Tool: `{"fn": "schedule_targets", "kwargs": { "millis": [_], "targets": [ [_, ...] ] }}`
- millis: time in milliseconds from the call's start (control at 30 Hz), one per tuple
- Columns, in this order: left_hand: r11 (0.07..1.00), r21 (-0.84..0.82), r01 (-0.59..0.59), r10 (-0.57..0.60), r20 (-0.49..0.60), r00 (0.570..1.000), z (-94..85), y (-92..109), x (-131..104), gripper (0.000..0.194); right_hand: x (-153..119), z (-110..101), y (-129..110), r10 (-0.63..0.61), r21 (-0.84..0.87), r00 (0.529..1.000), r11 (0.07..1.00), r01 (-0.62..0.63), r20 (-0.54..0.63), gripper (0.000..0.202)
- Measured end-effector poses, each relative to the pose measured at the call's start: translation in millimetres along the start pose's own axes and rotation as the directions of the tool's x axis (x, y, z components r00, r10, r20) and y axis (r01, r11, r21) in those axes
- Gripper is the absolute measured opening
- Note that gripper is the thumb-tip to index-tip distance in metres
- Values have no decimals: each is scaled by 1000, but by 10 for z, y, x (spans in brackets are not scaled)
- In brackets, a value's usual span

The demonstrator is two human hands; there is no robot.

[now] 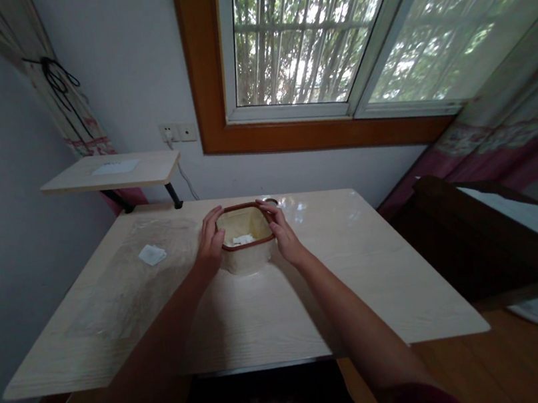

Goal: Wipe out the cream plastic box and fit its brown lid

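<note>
Between my two hands, over the middle of the desk, is a cream-coloured bin [250,258] with a brown rim and rounded corners. A few small white pieces [243,240] lie inside it. My left hand [211,240] is closed on the bin's left side, with the fingers at the rim. On the opposite side, my right hand [281,230] grips the rim and wall. Whether the bin's base touches the desk I cannot tell. Behind my right fingers a small round-rimmed object [270,200] is partly hidden.
A clear plastic sheet [112,299] covers the desk's left part, with a folded white paper [152,254] on it. A raised shelf [153,168] stands at the back left. The wooden desk [364,295] ends at the wall below a window [309,34]. Dark furniture [486,236] stands right.
</note>
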State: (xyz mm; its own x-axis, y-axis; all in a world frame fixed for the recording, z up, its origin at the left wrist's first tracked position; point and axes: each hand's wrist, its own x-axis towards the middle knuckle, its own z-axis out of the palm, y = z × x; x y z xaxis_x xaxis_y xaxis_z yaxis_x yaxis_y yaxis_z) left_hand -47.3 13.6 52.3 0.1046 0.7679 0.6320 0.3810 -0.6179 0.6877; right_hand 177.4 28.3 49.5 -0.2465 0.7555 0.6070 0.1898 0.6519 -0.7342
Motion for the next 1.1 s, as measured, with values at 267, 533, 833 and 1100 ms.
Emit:
{"fn": "schedule_targets", "kwargs": {
  "millis": [267,533,833,1100],
  "targets": [
    [999,35,-39,39,9,999,-14,-10,11,44,-8,38,-38,-25,124,999,992,28,-26,48],
    [952,183,-245,203,222,954,-386,94,46,30,-158,-19,-48,124,174,991,978,-114,-47,56],
    [807,299,-509,269,582,768,-854,215,112,19,-627,-292,361,296,82,918,955,-284,-265,44],
    [779,378,-500,216,588,780,-1016,217,175,19,-636,-260,363,202,-87,940,968,-233,-276,38]
  ]
}}
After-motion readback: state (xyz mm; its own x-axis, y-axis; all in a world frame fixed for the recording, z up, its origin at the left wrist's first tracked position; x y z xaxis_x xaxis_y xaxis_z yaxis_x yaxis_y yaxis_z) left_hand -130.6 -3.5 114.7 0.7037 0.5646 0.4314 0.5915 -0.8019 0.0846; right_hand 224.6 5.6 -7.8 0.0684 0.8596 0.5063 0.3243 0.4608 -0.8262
